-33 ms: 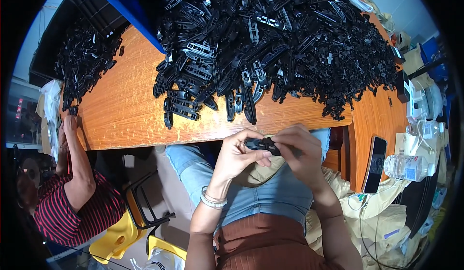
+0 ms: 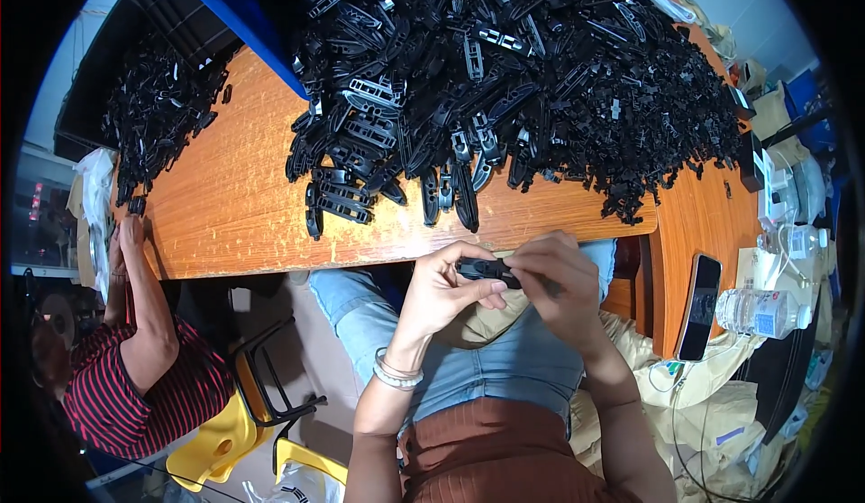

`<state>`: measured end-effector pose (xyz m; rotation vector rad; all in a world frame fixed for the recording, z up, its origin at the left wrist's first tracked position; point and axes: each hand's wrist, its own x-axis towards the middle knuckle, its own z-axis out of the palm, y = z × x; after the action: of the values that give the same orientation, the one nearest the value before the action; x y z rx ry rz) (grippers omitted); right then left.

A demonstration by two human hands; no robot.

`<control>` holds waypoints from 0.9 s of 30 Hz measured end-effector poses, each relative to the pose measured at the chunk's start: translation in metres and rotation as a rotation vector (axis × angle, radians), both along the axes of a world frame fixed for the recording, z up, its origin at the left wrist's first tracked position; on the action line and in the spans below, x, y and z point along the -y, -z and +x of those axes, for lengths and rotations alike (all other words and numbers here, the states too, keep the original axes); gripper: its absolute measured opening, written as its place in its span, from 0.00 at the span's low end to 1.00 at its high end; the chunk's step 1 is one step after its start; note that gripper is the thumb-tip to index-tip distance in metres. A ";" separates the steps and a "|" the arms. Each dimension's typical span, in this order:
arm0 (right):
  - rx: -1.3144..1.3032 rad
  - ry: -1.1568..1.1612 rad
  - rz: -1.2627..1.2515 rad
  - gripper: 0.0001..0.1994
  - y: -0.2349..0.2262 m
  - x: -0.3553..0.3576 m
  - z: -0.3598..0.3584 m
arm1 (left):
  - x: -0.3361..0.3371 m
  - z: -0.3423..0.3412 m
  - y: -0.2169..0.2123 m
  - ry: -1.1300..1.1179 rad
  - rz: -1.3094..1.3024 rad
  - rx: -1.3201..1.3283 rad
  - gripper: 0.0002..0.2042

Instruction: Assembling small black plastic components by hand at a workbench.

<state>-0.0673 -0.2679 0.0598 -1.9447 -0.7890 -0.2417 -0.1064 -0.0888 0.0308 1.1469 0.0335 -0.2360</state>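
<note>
My left hand is closed round a black, elongated plastic part, thumb along its near side and forefinger over its far side. At the part's right end, the bent fingers of my right hand are pinched together. Whether a smaller piece sits between those fingertips is hidden. Both hands are above my lap, just off the table's front edge. Beyond them lies a large heap of long black plastic parts, several of them close to the edge. A heap of small black pieces adjoins it on the right.
A blue bin stands tilted at the back left of the wooden table. A co-worker's arm is by another black heap. To my right are a phone and a plastic bottle. A yellow chair stands lower left.
My right hand's fingers have shifted very slightly at the part's right end, and the part has turned a little in my left hand. The heaps are unchanged.
</note>
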 end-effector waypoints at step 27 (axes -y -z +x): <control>0.013 0.124 -0.019 0.06 0.051 0.008 0.026 | -0.005 0.032 0.003 -0.433 1.141 0.268 0.14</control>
<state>-0.0409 -0.2759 0.0088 -2.0148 -0.6817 -0.3228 -0.0741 -0.0841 0.0283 2.2515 0.1951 0.3896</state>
